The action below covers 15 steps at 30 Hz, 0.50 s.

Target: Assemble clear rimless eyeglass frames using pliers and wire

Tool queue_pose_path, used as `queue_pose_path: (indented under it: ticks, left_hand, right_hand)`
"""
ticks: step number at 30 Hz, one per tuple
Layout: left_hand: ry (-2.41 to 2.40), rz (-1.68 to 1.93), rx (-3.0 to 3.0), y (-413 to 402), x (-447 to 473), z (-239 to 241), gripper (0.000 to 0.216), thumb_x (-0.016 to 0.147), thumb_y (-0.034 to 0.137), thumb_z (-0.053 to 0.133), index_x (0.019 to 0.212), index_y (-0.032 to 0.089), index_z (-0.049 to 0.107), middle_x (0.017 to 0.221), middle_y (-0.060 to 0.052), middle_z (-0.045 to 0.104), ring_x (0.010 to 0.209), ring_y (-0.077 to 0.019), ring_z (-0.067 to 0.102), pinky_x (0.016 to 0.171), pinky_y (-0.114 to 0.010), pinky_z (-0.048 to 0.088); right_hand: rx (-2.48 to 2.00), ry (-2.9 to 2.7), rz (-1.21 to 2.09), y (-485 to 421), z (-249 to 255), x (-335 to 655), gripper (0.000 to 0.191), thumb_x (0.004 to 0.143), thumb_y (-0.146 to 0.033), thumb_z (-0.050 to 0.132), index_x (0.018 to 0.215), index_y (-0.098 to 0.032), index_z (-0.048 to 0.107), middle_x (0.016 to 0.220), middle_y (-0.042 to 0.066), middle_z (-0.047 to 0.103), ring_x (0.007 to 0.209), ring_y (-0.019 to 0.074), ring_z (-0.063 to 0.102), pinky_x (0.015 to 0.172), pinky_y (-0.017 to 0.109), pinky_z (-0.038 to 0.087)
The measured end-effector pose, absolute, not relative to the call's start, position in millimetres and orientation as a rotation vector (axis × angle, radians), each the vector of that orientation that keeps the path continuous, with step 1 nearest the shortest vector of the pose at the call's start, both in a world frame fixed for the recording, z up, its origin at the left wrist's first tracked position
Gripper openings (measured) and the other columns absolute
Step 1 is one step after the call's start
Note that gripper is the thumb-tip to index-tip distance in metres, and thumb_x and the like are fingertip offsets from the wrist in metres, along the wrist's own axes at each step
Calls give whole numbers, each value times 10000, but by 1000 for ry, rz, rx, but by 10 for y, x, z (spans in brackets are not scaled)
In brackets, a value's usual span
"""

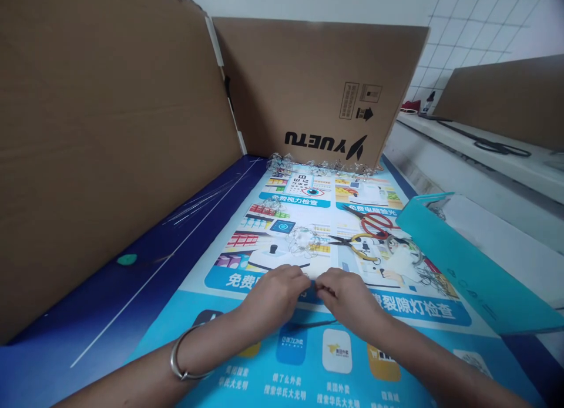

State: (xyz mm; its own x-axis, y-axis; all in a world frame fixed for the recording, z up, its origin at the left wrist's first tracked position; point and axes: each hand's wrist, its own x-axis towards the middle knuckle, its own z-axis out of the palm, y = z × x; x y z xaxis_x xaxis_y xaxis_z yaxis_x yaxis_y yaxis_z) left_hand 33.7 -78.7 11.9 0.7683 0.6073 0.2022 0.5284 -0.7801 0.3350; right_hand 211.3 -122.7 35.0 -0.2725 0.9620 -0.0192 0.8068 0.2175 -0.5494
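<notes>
My left hand [284, 290] and my right hand [346, 290] are close together above the printed sheet [194, 323]. Both have their fingers curled into a pinch. Whatever lies between the fingertips is too small or hidden to make out. Just beyond them sits a loose tangle of thin silvery wire [305, 239]. Yellow-handled pliers [359, 246] lie past my right hand, with red-handled scissors [374, 223] behind them. Under my wrists, a thin dark strip [312, 324] rests on the sheet.
Cardboard panels [317, 91] stand at the back and left, with wire bundles [326, 168] along the back one's foot. An open teal box [476, 267] is on the right, near a coil and clear plastic [404, 261]. A green piece [127, 259] lies left.
</notes>
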Motion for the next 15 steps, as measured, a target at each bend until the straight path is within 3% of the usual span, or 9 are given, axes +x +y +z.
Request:
queue_pose_path:
  ticks: [4,7,10,15]
  left_hand:
    - [902,641,2258,-710,341,109,153,810,120,471,792,178,611,768,-20,590,746,-154,534,657,-255,399]
    - [912,648,1824,-688,367,113,83,786,213,537,753,166,597,681,5,562,623,-122,512,573,-230,398]
    - [849,611,1424,-699,399,105,172,758,315,588,750,145,563,626,24,511,490,-77,431,473,-204,357]
    - [784,617,1100,-734,430,83,213,722,316,651,747,134,544,628,27,510,474,-50,414,475,-186,316]
  right_hand:
    - [-1576,-1799,965,-1190,234,2140,81,773,-209,507,733,-195,576,658,-16,550,636,123,517,580,236,384]
    - [-1515,-1587,1169,-1174,170,2135,146,780,-324,524,795,-185,566,652,-19,554,584,118,544,546,241,433]
    - [-1390,-1255,1404,-1174,174,2114,254,706,-408,616,778,-170,566,681,-10,571,583,123,563,574,271,469]
    - [-1331,-1017,1507,-1170,169,2069,308,633,-426,695,740,-167,567,619,-20,573,555,117,561,587,283,471]
